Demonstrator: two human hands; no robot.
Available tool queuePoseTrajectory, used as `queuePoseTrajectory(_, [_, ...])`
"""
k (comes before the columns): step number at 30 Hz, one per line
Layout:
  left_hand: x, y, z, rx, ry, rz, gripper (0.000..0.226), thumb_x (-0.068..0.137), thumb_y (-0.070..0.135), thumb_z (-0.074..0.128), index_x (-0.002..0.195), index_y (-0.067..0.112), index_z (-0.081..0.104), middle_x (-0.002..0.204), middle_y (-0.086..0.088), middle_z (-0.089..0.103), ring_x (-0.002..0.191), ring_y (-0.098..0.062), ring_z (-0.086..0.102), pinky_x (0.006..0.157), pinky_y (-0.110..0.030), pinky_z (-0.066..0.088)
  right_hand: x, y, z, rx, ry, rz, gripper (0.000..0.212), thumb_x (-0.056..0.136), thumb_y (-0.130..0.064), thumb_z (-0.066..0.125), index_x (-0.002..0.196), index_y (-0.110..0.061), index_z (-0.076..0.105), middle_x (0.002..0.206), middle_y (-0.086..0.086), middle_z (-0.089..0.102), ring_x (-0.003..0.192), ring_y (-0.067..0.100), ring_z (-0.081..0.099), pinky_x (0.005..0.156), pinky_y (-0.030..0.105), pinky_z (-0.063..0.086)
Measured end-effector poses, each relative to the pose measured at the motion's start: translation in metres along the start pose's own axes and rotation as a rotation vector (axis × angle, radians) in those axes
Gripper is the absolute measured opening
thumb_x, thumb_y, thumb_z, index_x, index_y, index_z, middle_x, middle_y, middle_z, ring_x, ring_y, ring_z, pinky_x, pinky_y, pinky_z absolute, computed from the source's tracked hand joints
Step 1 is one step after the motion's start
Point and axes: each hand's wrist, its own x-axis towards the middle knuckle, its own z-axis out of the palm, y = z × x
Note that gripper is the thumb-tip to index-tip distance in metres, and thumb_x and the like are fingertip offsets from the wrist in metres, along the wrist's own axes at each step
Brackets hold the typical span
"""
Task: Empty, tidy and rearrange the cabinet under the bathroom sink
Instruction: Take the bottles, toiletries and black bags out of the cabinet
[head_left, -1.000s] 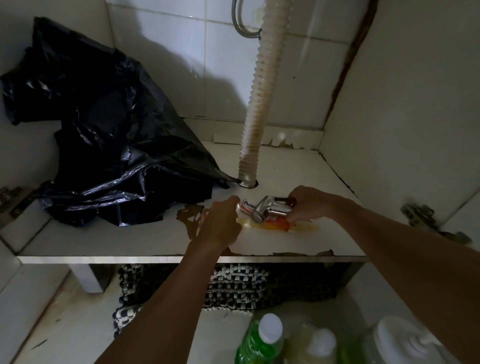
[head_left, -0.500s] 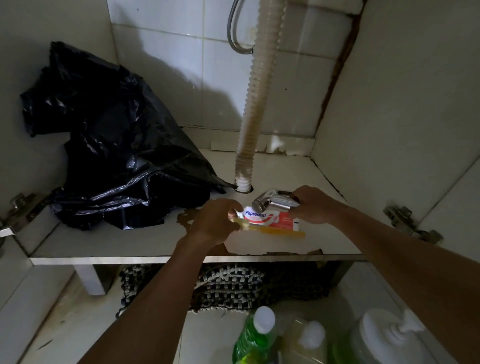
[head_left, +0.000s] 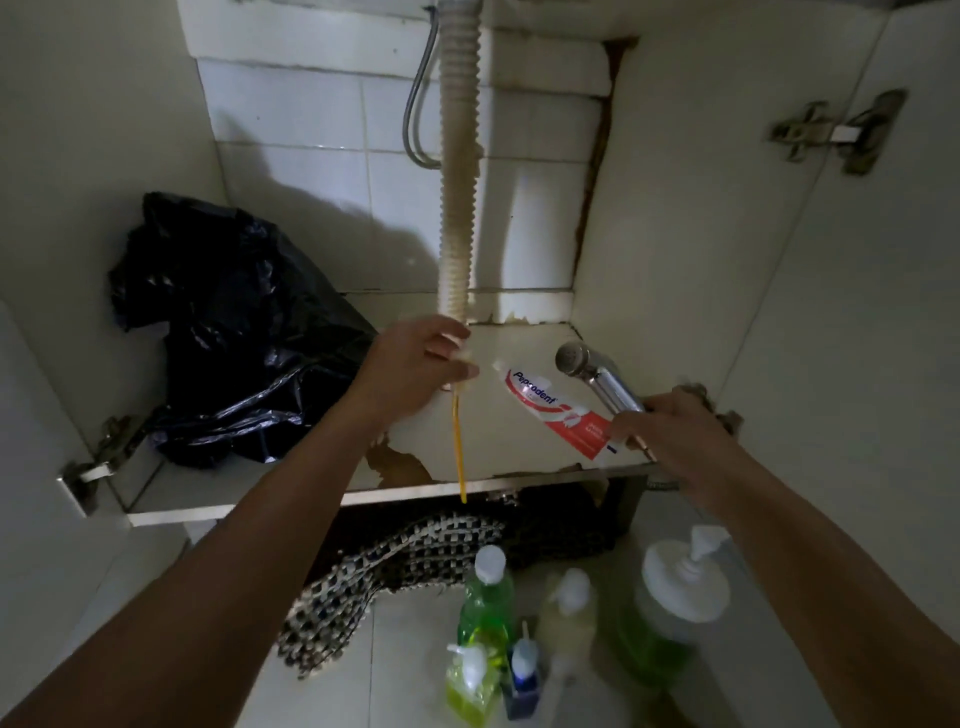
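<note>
I see the yellow toothbrush (head_left: 459, 447) hanging nearly upright, its long axis vertical, head end up in my left hand (head_left: 415, 371) and handle tip pointing down past the front edge of the cabinet shelf (head_left: 498, 447). The left hand's fingers are curled round its top, so the brush dangles below the grip. The toothpaste tube (head_left: 556, 410) runs diagonally, cap toward the back left, its crimped end pinched by my right hand (head_left: 670, 436), which also holds the chrome sprayer (head_left: 597, 379) by its handle, nozzle pointing back left above the tube. The corrugated drain hose (head_left: 458, 182) drops just behind my left hand. A crumpled black bag (head_left: 234, 332) fills the shelf's left side. Below, on the floor, lie a woven mat (head_left: 395, 566) and a cluster of bottles (head_left: 488, 597).
</note>
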Motion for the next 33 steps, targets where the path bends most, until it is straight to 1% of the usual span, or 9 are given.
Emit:
queuePoseTrajectory(3, [-0.023, 0.023, -0.011, 0.106, -0.043, -0.049, 0.030, 0.072, 0.008, 0.080, 0.097, 0.015, 0.065, 0.087, -0.009, 0.067, 0.082, -0.025, 0.068, 0.079, -0.035, 0.057, -0.029, 0.019, 0.011, 0.190, -0.057, 0.111, 0.006, 0.080, -0.006, 0.066, 0.085, -0.003, 0.065, 0.071, 0.008, 0.061, 0.062, 0.016, 0.050, 0.056, 0.024, 0.035])
queuePoseTrajectory(7, [-0.057, 0.026, -0.006, 0.170, -0.198, -0.365, 0.026, 0.077, 0.001, 0.074, 0.100, -0.002, 0.064, 0.089, -0.019, 0.068, 0.076, -0.030, 0.069, 0.079, -0.042, 0.059, -0.059, 0.045, 0.037, 0.331, -0.138, 0.242, 0.006, 0.077, 0.000, 0.067, 0.074, -0.003, 0.062, 0.067, 0.010, 0.059, 0.063, 0.018, 0.049, 0.061, 0.028, 0.037])
queuePoseTrajectory(9, [-0.077, 0.010, -0.003, 0.270, -0.310, -0.491, 0.022, 0.077, -0.005, 0.072, 0.097, 0.000, 0.065, 0.088, -0.016, 0.068, 0.074, -0.025, 0.067, 0.074, -0.036, 0.061, -0.075, 0.058, 0.056, 0.267, -0.190, 0.286, 0.006, 0.073, -0.002, 0.069, 0.071, -0.002, 0.063, 0.072, 0.014, 0.061, 0.066, 0.022, 0.052, 0.065, 0.033, 0.039])
queuePoseTrajectory(15, [-0.130, -0.064, -0.004, 0.283, -0.435, -0.857, 0.013, 0.077, -0.008, 0.070, 0.089, -0.004, 0.066, 0.083, -0.020, 0.068, 0.072, -0.026, 0.068, 0.061, -0.027, 0.060, -0.118, 0.098, 0.113, 0.025, -0.366, 0.317, 0.018, 0.075, -0.008, 0.068, 0.059, -0.010, 0.059, 0.055, 0.003, 0.053, 0.048, 0.011, 0.044, 0.044, 0.019, 0.032])
queuePoseTrajectory(18, [-0.163, -0.103, 0.000, 0.301, -0.534, -1.041, 0.006, 0.081, -0.006, 0.068, 0.087, -0.005, 0.067, 0.083, -0.021, 0.069, 0.073, -0.027, 0.068, 0.059, -0.026, 0.059, -0.134, 0.122, 0.138, -0.037, -0.424, 0.351, 0.008, 0.076, -0.009, 0.065, 0.069, -0.008, 0.059, 0.058, 0.003, 0.050, 0.049, 0.011, 0.043, 0.044, 0.017, 0.032])
queuePoseTrajectory(23, [-0.212, -0.144, 0.020, 0.286, -0.556, -1.162, 0.009, 0.081, -0.007, 0.068, 0.089, -0.010, 0.065, 0.080, -0.020, 0.067, 0.077, -0.026, 0.069, 0.057, -0.025, 0.059, -0.162, 0.166, 0.177, -0.304, -0.412, 0.330, 0.031, 0.083, -0.022, 0.057, 0.109, -0.007, 0.057, 0.104, 0.009, 0.059, 0.104, 0.026, 0.060, 0.075, 0.024, 0.041])
queuePoseTrajectory(28, [-0.230, -0.160, 0.052, 0.225, -0.505, -1.154, 0.013, 0.081, -0.008, 0.068, 0.093, -0.009, 0.067, 0.089, -0.025, 0.067, 0.076, -0.031, 0.068, 0.060, -0.028, 0.060, -0.189, 0.195, 0.190, -0.652, -0.374, 0.170, 0.029, 0.088, -0.021, 0.047, 0.115, -0.013, 0.053, 0.122, 0.005, 0.060, 0.116, 0.024, 0.056, 0.098, 0.033, 0.039])
queuePoseTrajectory(30, [-0.236, -0.170, 0.065, 0.209, -0.424, -1.144, 0.015, 0.080, -0.006, 0.069, 0.095, -0.008, 0.069, 0.099, -0.026, 0.069, 0.078, -0.031, 0.070, 0.065, -0.030, 0.061, -0.196, 0.200, 0.192, -0.839, -0.323, 0.021, 0.027, 0.085, -0.027, 0.057, 0.108, -0.013, 0.056, 0.110, 0.007, 0.065, 0.104, 0.025, 0.062, 0.094, 0.038, 0.041])
queuePoseTrajectory(33, [-0.250, -0.182, 0.088, 0.175, -0.252, -1.147, 0.015, 0.073, -0.003, 0.077, 0.086, -0.006, 0.070, 0.085, -0.024, 0.072, 0.068, -0.029, 0.072, 0.064, -0.036, 0.061, -0.195, 0.205, 0.192, -0.924, -0.252, -0.113, 0.043, 0.037, -0.031, 0.090, 0.065, -0.011, 0.065, 0.055, 0.007, 0.062, 0.050, 0.023, 0.063, 0.059, 0.037, 0.051])
